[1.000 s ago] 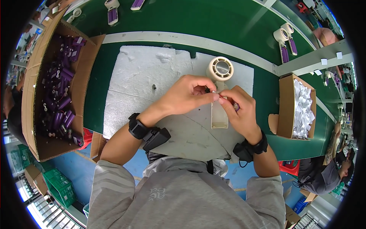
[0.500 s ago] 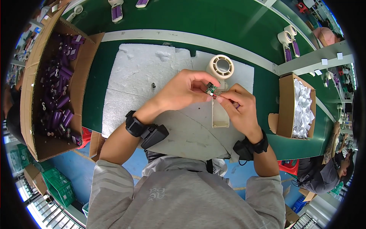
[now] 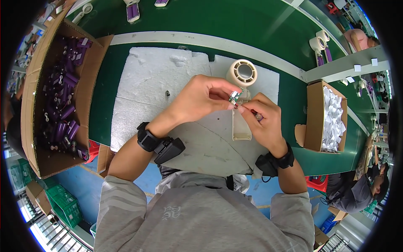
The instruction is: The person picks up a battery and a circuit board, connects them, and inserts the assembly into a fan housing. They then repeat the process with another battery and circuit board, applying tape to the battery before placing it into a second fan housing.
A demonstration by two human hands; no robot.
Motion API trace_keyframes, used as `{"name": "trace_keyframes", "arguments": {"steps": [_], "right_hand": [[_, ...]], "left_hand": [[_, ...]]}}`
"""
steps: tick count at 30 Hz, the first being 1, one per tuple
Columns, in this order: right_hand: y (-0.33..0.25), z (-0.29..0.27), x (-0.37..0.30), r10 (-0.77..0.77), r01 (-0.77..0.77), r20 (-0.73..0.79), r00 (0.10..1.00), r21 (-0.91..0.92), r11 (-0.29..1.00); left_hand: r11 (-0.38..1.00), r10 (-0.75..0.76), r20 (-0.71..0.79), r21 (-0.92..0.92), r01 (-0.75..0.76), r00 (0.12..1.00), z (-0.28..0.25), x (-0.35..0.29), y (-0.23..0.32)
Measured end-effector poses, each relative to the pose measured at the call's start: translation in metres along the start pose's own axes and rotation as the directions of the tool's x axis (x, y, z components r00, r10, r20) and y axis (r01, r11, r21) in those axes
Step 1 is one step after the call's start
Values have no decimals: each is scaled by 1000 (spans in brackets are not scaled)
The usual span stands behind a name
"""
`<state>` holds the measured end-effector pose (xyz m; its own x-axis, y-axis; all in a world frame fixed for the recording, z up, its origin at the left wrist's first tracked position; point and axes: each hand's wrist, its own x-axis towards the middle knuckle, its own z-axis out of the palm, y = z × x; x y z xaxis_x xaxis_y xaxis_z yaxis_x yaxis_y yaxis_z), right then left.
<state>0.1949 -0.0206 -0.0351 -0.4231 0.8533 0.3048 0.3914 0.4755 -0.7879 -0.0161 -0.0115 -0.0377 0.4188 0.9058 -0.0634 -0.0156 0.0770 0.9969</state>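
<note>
The green table (image 3: 197, 21) fills most of the upper view. At its left is a big open carton (image 3: 100, 63) of purple cells (image 3: 69, 113). A pale foam pad (image 3: 155, 75) lies before the person, and a smaller box (image 3: 312, 117) of white slips (image 3: 333, 119) stands right of it. On the pad lies a cream fan (image 3: 242, 73) — round head away from the person, open handle (image 3: 242, 133) toward them.

The left hand (image 3: 195, 103) and right hand (image 3: 266, 122) meet above that handle. The left thumb and forefinger are almost together, parted only by the small green board (image 3: 235, 96) between them. The right thumb and forefinger are pinched close on what looks like a thin red lead (image 3: 237, 107) at the board's near end; something purple (image 3: 260, 118) shows in the right palm, too covered to make out.

The board lies just beyond the right fingertips and slightly left of them, its long axis slanting away and to the right. The left hand has the board; the right is nearer the handle — it overlaps the handle's right edge in this view.

The shirt (image 3: 201, 218) has a pale print on the chest; no label is legible on the board or fan.
</note>
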Motion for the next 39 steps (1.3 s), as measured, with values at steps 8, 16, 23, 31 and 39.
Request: {"name": "trace_keyframes", "arguments": {"steps": [8,16,23,31,39], "right_hand": [[3,0,0,-90,89,-24,996,-51,995],[-2,9,3,-73,54,-167,983,-115,992],[6,10,3,-127,95,-185,974,-174,980],[4,9,4,-126,85,-188,974,-212,973],[5,7,4,-151,108,-175,973,-229,967]], "left_hand": [[967,216,-11,140,-213,976,5,2,-5],[926,253,-54,304,-225,966,11,-1,-2],[950,214,-89,250,-186,973,10,-1,-8],[946,209,-140,280,-164,968,15,-2,-9],[872,357,-99,393,-293,929,14,-1,-12]]}}
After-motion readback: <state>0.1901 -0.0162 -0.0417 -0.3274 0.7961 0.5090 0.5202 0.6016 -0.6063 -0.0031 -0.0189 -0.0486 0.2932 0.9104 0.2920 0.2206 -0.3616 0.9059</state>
